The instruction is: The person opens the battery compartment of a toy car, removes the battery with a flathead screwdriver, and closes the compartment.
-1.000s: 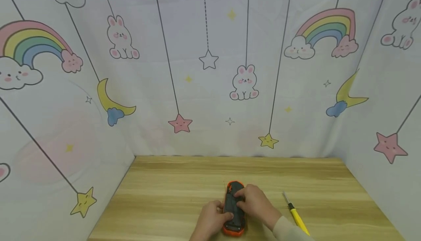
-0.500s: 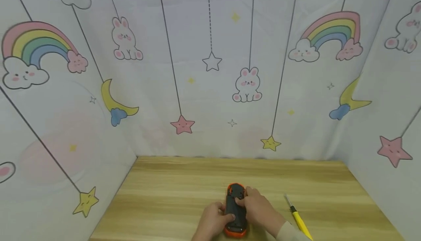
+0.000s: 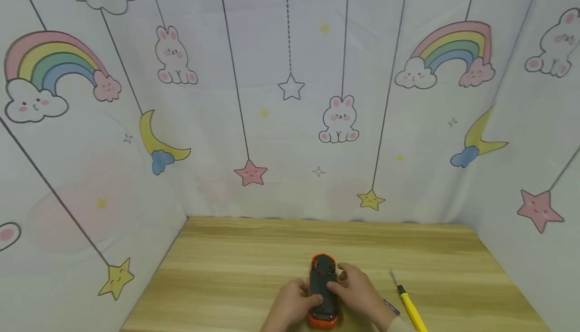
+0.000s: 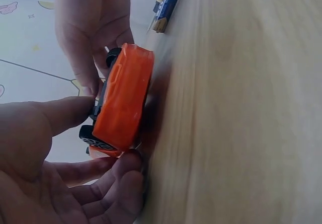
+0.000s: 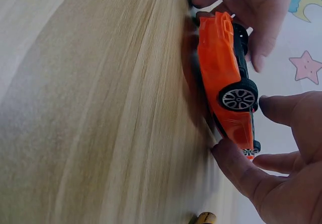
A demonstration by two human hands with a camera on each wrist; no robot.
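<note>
An orange toy car [image 3: 318, 280] lies upside down on the wooden table, its black underside facing up. My left hand [image 3: 290, 303] grips its near left part, thumb on the underside and fingers curled at the side. On the other side, my right hand [image 3: 360, 290] holds the car loosely, its thumb on the underside and its index finger by the flank. The right wrist view shows a black wheel [image 5: 238, 99] with silver spokes near that thumb. The car's roof faces the table and is hidden.
A small dark blue battery [image 3: 391, 307] with a copper-coloured end lies just right of my right hand. Beyond it is a screwdriver [image 3: 411, 309] with a yellow handle and metal shaft. A printed white curtain [image 3: 290, 135] encloses the table's back and sides.
My right fingers have moved from atop the car's underside to its right flank, a little nearer me. The battery now shows beside my right wrist. My left hand keeps its hold.
</note>
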